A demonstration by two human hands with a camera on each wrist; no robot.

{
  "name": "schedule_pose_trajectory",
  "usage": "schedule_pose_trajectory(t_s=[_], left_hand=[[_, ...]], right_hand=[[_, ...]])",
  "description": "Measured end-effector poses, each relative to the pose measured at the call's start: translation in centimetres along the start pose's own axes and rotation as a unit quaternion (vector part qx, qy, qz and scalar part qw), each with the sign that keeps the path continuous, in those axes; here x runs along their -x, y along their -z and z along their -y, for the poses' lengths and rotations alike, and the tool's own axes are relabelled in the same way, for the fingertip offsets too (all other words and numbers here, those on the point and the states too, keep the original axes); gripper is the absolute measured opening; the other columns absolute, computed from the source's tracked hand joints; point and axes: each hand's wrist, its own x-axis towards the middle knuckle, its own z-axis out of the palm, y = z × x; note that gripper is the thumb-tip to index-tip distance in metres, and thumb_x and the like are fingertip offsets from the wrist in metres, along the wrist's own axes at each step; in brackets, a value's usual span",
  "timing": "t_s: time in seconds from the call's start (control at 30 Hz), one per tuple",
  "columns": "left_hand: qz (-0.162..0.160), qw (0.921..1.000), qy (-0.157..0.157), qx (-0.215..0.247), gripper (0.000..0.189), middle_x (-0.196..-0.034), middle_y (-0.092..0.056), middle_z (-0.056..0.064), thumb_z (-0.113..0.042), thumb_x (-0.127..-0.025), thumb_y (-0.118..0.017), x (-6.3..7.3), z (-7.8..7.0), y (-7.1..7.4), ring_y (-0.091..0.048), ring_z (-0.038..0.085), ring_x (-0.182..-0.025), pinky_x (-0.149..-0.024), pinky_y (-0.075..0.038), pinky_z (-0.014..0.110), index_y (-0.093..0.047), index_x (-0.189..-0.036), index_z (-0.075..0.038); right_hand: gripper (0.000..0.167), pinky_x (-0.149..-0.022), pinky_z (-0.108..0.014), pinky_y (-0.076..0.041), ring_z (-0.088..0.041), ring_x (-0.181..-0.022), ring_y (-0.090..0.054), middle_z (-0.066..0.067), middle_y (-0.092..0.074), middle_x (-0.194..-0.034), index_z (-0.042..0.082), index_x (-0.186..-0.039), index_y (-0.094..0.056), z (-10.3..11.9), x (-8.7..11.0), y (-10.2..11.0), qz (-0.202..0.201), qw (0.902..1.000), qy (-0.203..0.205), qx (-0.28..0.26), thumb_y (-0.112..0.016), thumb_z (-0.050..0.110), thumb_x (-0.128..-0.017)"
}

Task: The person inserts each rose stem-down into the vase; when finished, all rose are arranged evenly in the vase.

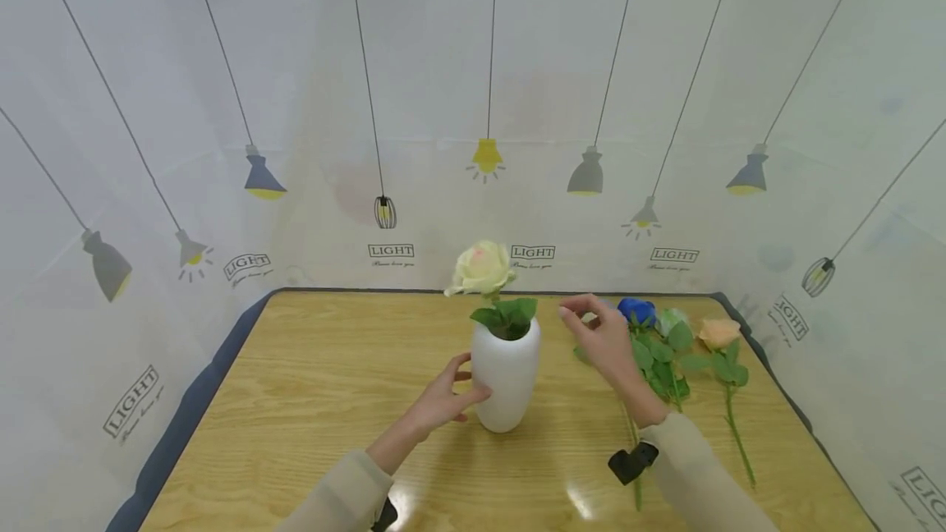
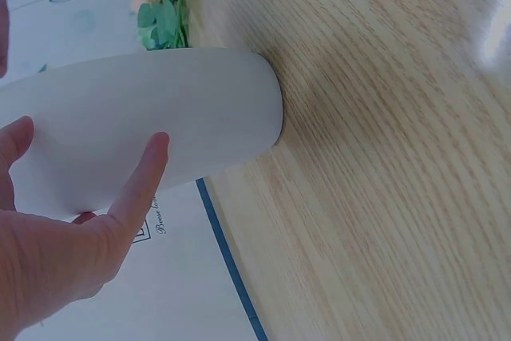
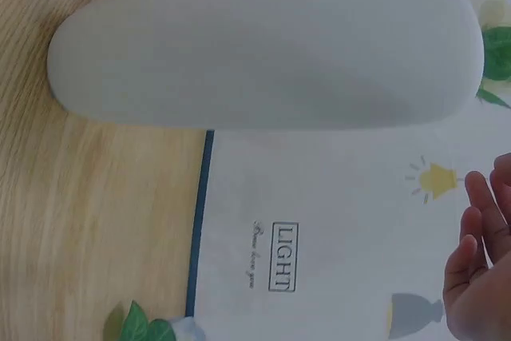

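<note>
A white vase [image 1: 505, 380] stands upright on the table, holding a cream rose [image 1: 482, 268] with a pinkish centre and green leaves at the rim. My left hand [image 1: 443, 394] grips the vase from its left side, the thumb in front. In the left wrist view, fingertips of the left hand [image 2: 88, 237] touch the vase wall [image 2: 192, 101]. To the right of the vase's mouth, my right hand [image 1: 609, 343] is raised with loosely bent fingers and nothing in them. The right wrist view shows the right hand [image 3: 483, 269] apart from the vase [image 3: 271, 45].
Right of the vase lie several cut roses on the wooden table [image 1: 332, 384]: a blue rose [image 1: 637, 310], a pale green-white rose [image 1: 671, 320] and a peach rose [image 1: 718, 333]. The right forearm partly covers their stems. A lamp-printed cloth [image 1: 436, 212] surrounds the table.
</note>
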Motion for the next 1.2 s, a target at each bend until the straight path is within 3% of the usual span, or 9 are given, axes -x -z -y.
schedule_pose_trajectory(t_s=[0.2,0.4,0.47,0.57,0.7,0.8,0.9,1.13,1.2], left_hand=[[-0.004,1.0,0.001,0.0,0.077,-0.126,-0.037,0.025,-0.032,-0.081,-0.065,-0.1,0.1,-0.1,-0.049,0.036,-0.101,-0.065,-0.049,0.04,-0.022,-0.137,-0.004],[-0.005,1.0,0.003,-0.001,0.077,-0.126,-0.037,0.025,-0.033,-0.08,-0.065,-0.1,0.2,-0.1,-0.048,0.036,-0.102,-0.064,-0.049,0.039,-0.022,-0.137,-0.004],[-0.005,1.0,0.004,-0.001,0.078,-0.126,-0.037,0.025,-0.034,-0.08,-0.065,-0.1,0.2,-0.1,-0.047,0.036,-0.103,-0.065,-0.049,0.039,-0.022,-0.137,-0.004],[-0.006,1.0,0.005,-0.001,0.078,-0.126,-0.037,0.025,-0.034,-0.08,-0.066,-0.1,0.1,-0.1,-0.047,0.037,-0.103,-0.065,-0.049,0.039,-0.022,-0.137,-0.003],[-0.005,1.0,0.004,-0.002,0.078,-0.126,-0.037,0.025,-0.034,-0.08,-0.065,0.0,0.0,-0.1,-0.047,0.036,-0.103,-0.066,-0.049,0.04,-0.022,-0.137,-0.004],[-0.005,1.0,0.004,-0.004,0.077,-0.126,-0.037,0.024,-0.035,-0.08,-0.065,0.0,0.0,-0.1,-0.048,0.035,-0.102,-0.066,-0.049,0.04,-0.023,-0.137,-0.005],[-0.006,1.0,0.004,-0.005,0.077,-0.126,-0.038,0.023,-0.035,-0.08,-0.065,0.1,-0.1,-0.1,-0.048,0.035,-0.102,-0.066,-0.049,0.04,-0.023,-0.137,-0.005],[-0.005,1.0,0.004,-0.005,0.077,-0.126,-0.037,0.024,-0.035,-0.08,-0.065,0.0,0.1,0.0,-0.048,0.035,-0.102,-0.066,-0.049,0.041,-0.023,-0.137,-0.006],[-0.005,1.0,0.004,-0.005,0.077,-0.126,-0.037,0.024,-0.035,-0.08,-0.065,0.0,0.1,0.0,-0.048,0.035,-0.102,-0.066,-0.049,0.041,-0.023,-0.137,-0.006]], right_hand=[[0.015,-0.059,-0.025,-0.041,-0.019,-0.076,-0.051,-0.016,-0.059,-0.086,-0.004,-0.094,-0.061,-3.7,0.9,1.6,0.012,0.9984,-0.055,-0.004,-0.059,0.008,-0.086],[0.027,-0.067,-0.033,-0.042,-0.021,-0.084,-0.05,-0.013,-0.058,-0.094,0.0,-0.099,-0.06,-8.6,2.3,2.1,0.029,0.99,-0.138,-0.01,-0.057,0.025,-0.087],[0.029,-0.067,-0.034,-0.042,-0.02,-0.084,-0.05,-0.01,-0.058,-0.095,0.003,-0.101,-0.06,-10.3,2.8,2.3,0.027,0.9885,-0.146,-0.029,-0.058,0.028,-0.087],[0.033,-0.067,-0.036,-0.043,-0.022,-0.087,-0.052,-0.01,-0.057,-0.097,0.003,-0.104,-0.059,-11.5,3.4,2.5,0.033,0.9821,-0.179,-0.048,-0.058,0.031,-0.086],[0.041,-0.068,-0.034,-0.044,-0.025,-0.09,-0.053,-0.015,-0.056,-0.104,0.0,-0.111,-0.054,-11.9,3.8,2.8,0.042,0.9634,-0.261,-0.045,-0.055,0.034,-0.087],[0.042,-0.066,-0.03,-0.044,-0.017,-0.084,-0.054,-0.017,-0.055,-0.109,0.0,-0.115,-0.052,-12.8,4.1,3.0,0.042,0.9518,-0.301,-0.043,-0.054,0.033,-0.088],[0.041,-0.067,-0.03,-0.044,-0.009,-0.078,-0.053,-0.018,-0.053,-0.112,0.0,-0.116,-0.05,-13.8,4.5,3.2,0.04,0.9473,-0.315,-0.043,-0.052,0.031,-0.09],[0.041,-0.08,-0.043,-0.041,-0.033,-0.095,-0.051,-0.021,-0.05,-0.113,-0.005,-0.122,-0.044,-16.2,5.8,3.6,0.027,0.9336,-0.35,-0.072,-0.048,0.022,-0.092],[0.043,-0.08,-0.042,-0.042,-0.033,-0.096,-0.05,-0.021,-0.05,-0.113,-0.006,-0.124,-0.042,-16.6,6.1,3.7,0.028,0.9307,-0.357,-0.072,-0.047,0.022,-0.092]])
